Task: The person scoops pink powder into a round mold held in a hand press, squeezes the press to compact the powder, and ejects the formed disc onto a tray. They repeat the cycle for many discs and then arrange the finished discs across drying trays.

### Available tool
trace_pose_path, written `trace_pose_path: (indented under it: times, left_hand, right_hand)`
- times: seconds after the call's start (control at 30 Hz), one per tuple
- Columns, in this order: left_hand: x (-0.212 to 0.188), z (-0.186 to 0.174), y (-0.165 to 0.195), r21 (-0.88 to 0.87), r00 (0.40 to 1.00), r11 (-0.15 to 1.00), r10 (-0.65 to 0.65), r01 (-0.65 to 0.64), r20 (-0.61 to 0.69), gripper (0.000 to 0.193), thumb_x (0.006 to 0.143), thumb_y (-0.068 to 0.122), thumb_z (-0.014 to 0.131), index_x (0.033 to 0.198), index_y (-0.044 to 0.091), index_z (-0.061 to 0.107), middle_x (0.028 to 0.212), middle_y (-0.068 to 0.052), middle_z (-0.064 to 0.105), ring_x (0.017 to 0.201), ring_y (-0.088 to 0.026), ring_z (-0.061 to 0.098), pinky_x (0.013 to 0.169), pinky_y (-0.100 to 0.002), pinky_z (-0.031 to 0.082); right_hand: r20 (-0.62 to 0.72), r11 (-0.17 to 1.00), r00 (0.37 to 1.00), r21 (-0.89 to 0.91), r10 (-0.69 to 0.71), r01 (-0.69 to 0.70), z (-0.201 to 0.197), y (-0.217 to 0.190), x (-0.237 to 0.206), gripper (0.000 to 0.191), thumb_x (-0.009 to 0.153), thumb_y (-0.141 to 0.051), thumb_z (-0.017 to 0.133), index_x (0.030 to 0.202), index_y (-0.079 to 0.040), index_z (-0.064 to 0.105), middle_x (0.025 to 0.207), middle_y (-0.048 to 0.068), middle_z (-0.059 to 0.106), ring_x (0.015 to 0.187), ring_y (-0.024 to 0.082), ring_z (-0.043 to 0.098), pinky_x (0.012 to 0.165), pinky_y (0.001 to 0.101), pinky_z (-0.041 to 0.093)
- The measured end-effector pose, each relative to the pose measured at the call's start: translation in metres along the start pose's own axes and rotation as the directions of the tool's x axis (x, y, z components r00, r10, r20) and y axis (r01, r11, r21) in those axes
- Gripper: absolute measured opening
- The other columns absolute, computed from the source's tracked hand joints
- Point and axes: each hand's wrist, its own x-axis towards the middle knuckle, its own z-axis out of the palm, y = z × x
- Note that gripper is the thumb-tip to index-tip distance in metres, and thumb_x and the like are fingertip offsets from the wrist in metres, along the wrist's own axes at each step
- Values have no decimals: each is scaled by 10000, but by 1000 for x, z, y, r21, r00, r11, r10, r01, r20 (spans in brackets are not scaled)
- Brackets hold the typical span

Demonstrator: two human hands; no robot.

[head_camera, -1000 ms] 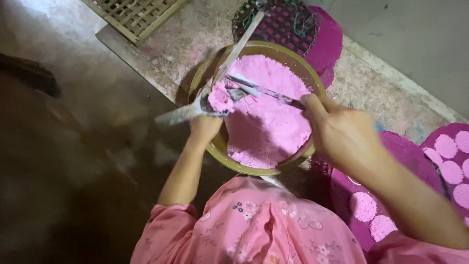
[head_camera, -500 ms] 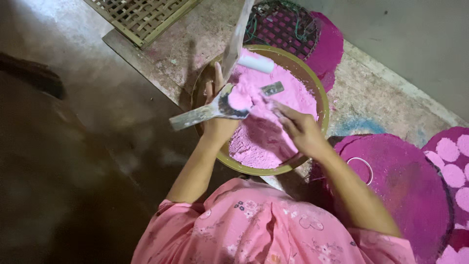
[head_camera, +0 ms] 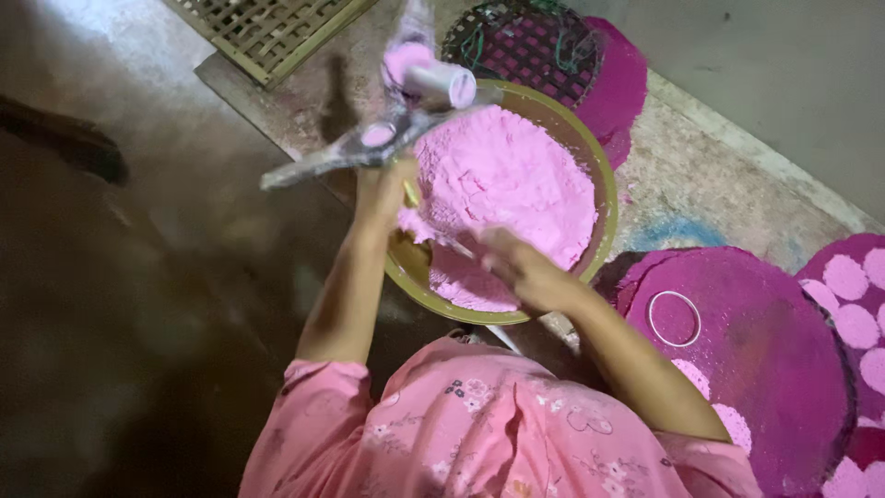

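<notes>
Pink, crumbly dough fills the round yellow-green bowl, heaped toward its far rim. The left hand rises above the bowl's left edge, fingers closed around a flat, dough-smeared metal tool with a short white tube on top. The right hand, blurred, reaches into the dough at the near rim; its grip cannot be made out.

Single head-worn camera, looking steeply down past wearer's pink floral top onto floor. Close range: forearms fill centre, bowl of pink powder just beyond them. Upper edge takes in woven bamboo tray; right edge crops round pink mat. No second view.
</notes>
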Motion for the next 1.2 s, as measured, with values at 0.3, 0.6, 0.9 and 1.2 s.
trace_pose_path:
  times: [0.3, 0.6, 0.9, 1.2]
  left_hand:
    - [-146, 138, -36, -48, 425, 865, -197, 500, 883, 372, 813, -5, 711, 1183, 18, 685, 996, -76, 700, 947, -190, 667, 825, -343, 551]
    - [-198, 180, 19, 100, 318, 778, 134, -621, 939, 344, 852, 168, 815, 1137, 73, 648, 1027, -114, 705, 943, -225, 695, 851, -354, 555]
    - [-224, 249, 13, 41, 74, 723, 14, -689, 997, 390, 849, 221, 785, 1183, 120, 611, 1056, -127, 667, 978, -285, 675, 867, -386, 536]
    - [-225, 316, -37, -93, 101, 819, 181, -567, 978, 558, 872, 259, 857, 1348, 164, 582, 1229, -109, 643, 1103, -319, 670, 948, -402, 560]
  right_hand:
    - [-549, 434, 820, 707, -160, 558, -75, -30, -92, 809, 1101, -473, 557, 1666, 25, 261, 1393, 356, 480, 1147, 384, 628, 996, 458, 555]
    - [-190, 634, 783, -710, -593, 308, -96, -113, -228, 503, 873, -245, 686, 1336, -233, 488, 1287, 347, 612, 1093, 446, 701, 812, 457, 629]
    - [-480, 872, 795, -473, -371, 121, -88, -91, -296, 770, 935, -184, 649, 1620, -165, 297, 1433, 330, 598, 1166, 322, 730, 954, 404, 611]
    - [-94, 693, 743, 454, 663, -560, -110, 19, -464, 1120, 677, -391, 840, 1570, -1, 288, 1528, 264, 428, 1391, 347, 451, 1133, 484, 384]
